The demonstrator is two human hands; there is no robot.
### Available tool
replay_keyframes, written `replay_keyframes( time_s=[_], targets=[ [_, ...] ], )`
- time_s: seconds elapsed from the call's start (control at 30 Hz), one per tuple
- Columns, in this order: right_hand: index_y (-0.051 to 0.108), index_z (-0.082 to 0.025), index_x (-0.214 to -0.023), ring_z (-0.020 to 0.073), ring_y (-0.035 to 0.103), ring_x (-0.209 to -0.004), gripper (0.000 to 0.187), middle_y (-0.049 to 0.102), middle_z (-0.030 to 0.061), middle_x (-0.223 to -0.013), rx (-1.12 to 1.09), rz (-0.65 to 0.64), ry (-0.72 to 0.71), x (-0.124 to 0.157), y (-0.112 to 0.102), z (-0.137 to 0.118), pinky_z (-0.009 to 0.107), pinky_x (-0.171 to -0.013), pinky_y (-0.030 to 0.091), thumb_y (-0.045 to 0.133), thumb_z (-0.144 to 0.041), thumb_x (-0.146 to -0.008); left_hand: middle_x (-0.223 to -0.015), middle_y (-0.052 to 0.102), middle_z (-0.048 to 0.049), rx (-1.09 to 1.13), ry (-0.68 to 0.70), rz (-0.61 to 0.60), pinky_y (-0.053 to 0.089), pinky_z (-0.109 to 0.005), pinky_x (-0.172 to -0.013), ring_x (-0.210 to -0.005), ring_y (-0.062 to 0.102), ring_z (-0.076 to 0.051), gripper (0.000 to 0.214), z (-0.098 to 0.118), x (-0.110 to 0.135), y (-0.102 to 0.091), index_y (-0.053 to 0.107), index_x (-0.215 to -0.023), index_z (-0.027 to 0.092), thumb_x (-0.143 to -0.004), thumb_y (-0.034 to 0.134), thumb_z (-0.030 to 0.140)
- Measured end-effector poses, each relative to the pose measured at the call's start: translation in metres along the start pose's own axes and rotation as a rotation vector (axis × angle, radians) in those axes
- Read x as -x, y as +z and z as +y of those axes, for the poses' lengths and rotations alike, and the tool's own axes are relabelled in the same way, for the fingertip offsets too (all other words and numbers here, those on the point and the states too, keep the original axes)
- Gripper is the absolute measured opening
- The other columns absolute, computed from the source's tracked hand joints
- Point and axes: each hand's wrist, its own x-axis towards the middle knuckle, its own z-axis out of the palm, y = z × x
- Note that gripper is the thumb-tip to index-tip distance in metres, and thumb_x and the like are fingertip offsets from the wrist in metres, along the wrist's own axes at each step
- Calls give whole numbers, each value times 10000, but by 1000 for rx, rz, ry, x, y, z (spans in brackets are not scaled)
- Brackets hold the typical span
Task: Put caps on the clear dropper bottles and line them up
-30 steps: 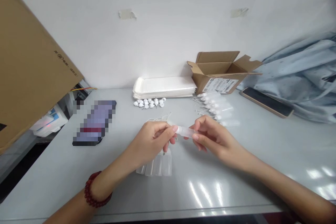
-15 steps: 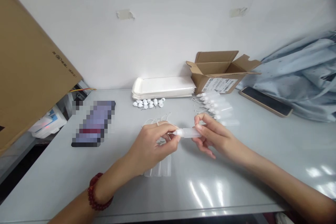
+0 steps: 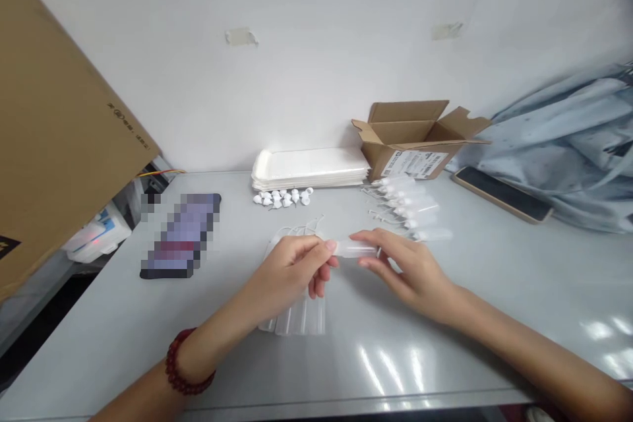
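Between my two hands I hold a small clear plastic bottle (image 3: 355,249) level above the grey table (image 3: 494,290). My left hand (image 3: 291,270) pinches its white tip end with thumb and forefinger. My right hand (image 3: 403,264) grips the bottle's body with its fingers closed round it. Under my left hand lie several empty clear bottles (image 3: 299,316) side by side. A few thin white strands (image 3: 297,227) lie just behind my left hand.
A row of finished bottles with needle tips (image 3: 410,208) lies behind my right hand. Small white caps (image 3: 281,197) sit before a stack of white trays (image 3: 309,168). An open cardboard box (image 3: 415,138), two phones (image 3: 502,192) (image 3: 180,235), blue cloth (image 3: 568,138) and a large carton (image 3: 54,145) surround them.
My hands have shifted slightly with the bottle still held between them; the right hand's fingers have lowered and flattened over the bottle. The view has tilted a little.
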Motion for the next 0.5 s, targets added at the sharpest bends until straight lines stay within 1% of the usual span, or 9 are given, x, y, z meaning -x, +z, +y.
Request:
replay_keyframes(
  time_s=[0.07, 0.13, 0.3, 0.4, 0.5],
  targets=[
    [491, -158, -1198, 128, 505, -620, 244, 534, 25, -776, 75, 30, -86, 0, 1, 4, 235, -575, 431, 455, -223, -965, -611, 535, 22, 33, -7, -25, 412, -218, -506, -501, 534, -87, 407, -2, -1, 1, 616, -771, 132, -926, 452, 470],
    [491, -141, -1202, 125, 491, -605, 249, 521, 26, -769, 123, 53, -131, 0, 2, 6, 230, -555, 423, 453, -207, -965, -595, 530, 22, 54, -6, -37, 405, -219, -497, -487, 525, -86, 440, -3, -2, 2, 616, -770, 130, -929, 428, 495],
    [497, -134, -1162, 138, 471, -558, 219, 527, 28, -726, 229, 83, -211, 2, 3, 6, 243, -494, 391, 425, -216, -972, -543, 514, 26, -4, 11, -43, 394, -222, -507, -459, 478, -75, 420, 0, 0, 1, 596, -668, 126, -914, 480, 447],
    [512, -136, -1110, 143, 478, -537, 207, 537, 30, -702, 203, 62, -188, 1, 1, 2, 254, -490, 397, 397, -248, -979, -522, 521, 23, -94, 62, -48, 397, -228, -538, -490, 479, -86, 418, 1, 3, 0, 578, -640, 141, -921, 472, 431],
    [524, -142, -1077, 155, 541, -587, 211, 588, 57, -743, 108, 13, -111, 1, -2, -2, 261, -537, 437, 388, -272, -981, -525, 516, 28, -185, 99, 1, 388, -220, -534, -531, 500, -101, 382, -1, 5, 3, 589, -680, 158, -929, 460, 417]
  ],
)
